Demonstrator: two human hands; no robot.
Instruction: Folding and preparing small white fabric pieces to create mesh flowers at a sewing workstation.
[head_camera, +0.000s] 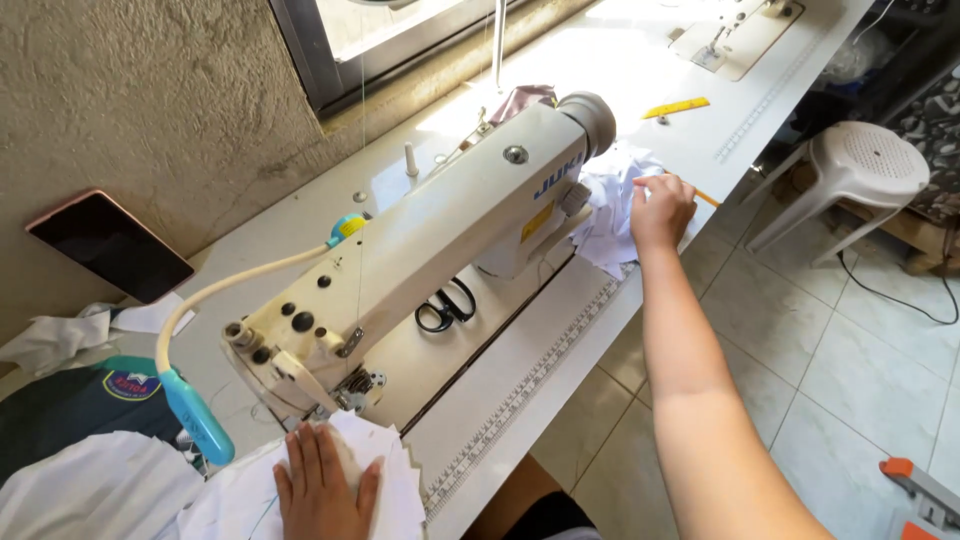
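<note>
At about 6 o'clock, under the sewing machine (420, 250), the left hand (322, 490) lay spread flat on white fabric pieces (395, 470). They looked thin, floppy and light, so best pinched at the edges. Right hand (658, 208), arm outstretched toward 1 o'clock, was pinching more white cloth (608, 225).

bare forearms, no sleeves, left hand (322, 488), right hand (660, 208)

cream sewing machine (430, 240) on white table (560, 350); beside machine: black scissors (447, 305), white fabric pieces (340, 480), teal lamp head (197, 418), yellow ruler (677, 107); beyond: white stool (850, 170), black phone (110, 245) with pink edge.
</note>
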